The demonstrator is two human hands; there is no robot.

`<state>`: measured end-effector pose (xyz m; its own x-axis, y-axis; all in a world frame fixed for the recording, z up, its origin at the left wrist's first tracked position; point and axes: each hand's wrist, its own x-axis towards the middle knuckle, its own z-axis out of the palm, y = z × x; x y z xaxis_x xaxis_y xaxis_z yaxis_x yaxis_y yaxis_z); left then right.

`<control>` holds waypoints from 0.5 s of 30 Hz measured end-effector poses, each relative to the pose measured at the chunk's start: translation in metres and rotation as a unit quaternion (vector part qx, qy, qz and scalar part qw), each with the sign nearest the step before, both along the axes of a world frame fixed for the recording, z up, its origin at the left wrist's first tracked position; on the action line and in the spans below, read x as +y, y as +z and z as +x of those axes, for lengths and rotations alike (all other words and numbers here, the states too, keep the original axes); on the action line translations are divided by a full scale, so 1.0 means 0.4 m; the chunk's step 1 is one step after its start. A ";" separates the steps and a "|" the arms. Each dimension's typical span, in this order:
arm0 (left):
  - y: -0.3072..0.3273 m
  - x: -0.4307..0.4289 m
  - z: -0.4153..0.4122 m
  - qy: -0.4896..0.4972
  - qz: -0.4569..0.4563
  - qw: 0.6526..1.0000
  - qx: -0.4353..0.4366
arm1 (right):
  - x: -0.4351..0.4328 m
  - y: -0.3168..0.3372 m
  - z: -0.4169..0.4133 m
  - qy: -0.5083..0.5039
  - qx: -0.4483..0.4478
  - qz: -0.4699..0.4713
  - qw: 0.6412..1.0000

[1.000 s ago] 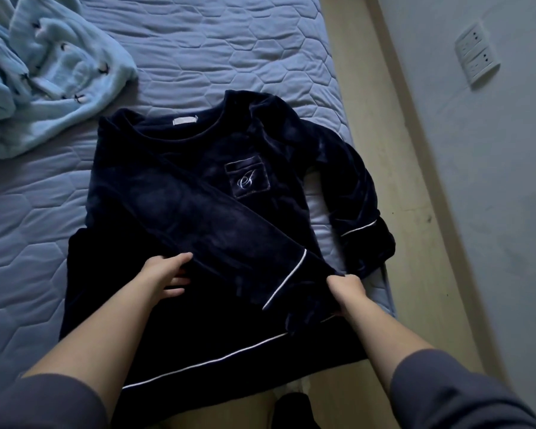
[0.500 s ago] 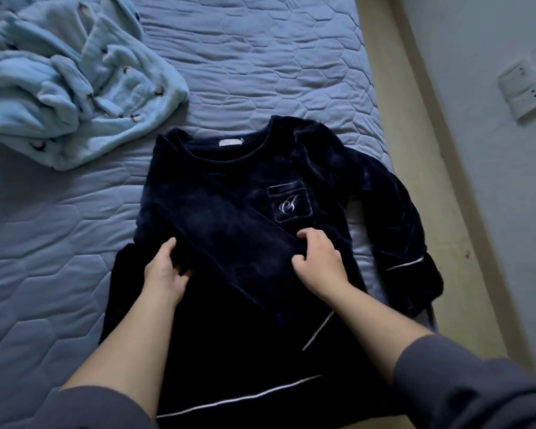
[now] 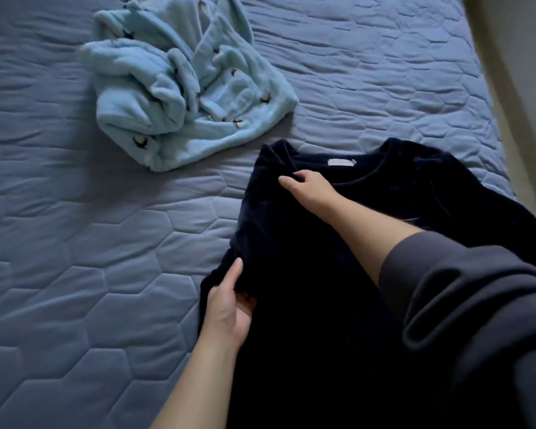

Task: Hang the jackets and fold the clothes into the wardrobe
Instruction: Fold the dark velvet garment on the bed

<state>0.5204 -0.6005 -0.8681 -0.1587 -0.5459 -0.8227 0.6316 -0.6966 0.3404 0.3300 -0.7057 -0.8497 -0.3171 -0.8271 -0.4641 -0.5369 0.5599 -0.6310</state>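
Observation:
A dark navy velvet top [image 3: 307, 274] lies flat on the bed at the right, collar and white label pointing away from me. My right hand [image 3: 310, 188] reaches across it and pinches the fabric at its left shoulder, beside the collar. My left hand [image 3: 229, 305] grips the top's left side edge lower down, thumb on top and fingers curled into the cloth. My grey sleeve hides the top's right half and its pocket. A crumpled light blue fleece garment [image 3: 192, 88] lies further back on the bed, apart from both hands.
The blue quilted bed cover [image 3: 75, 274] spreads to the left and behind the clothes. A pale bed frame or floor strip [image 3: 514, 103] runs along the right edge of the bed.
My right hand moved from the chest area up to the left shoulder. My left hand shifted out to the left side edge. The view swung left, so the top now sits at the right.

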 end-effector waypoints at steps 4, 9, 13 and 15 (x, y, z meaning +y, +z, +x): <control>-0.046 -0.033 0.040 0.048 -0.002 0.998 -0.034 | -0.112 -0.014 0.052 0.003 -0.039 -0.045 0.998; -0.082 -0.059 0.081 0.106 -0.015 0.991 -0.079 | -0.185 -0.055 0.117 -0.011 -0.002 -0.081 0.997; -0.077 -0.032 0.082 0.100 -0.034 0.989 -0.100 | -0.181 -0.059 0.115 0.033 -0.016 -0.027 0.999; -0.080 -0.030 0.085 0.103 -0.028 0.989 -0.101 | -0.172 -0.047 0.100 0.047 -0.045 0.030 0.997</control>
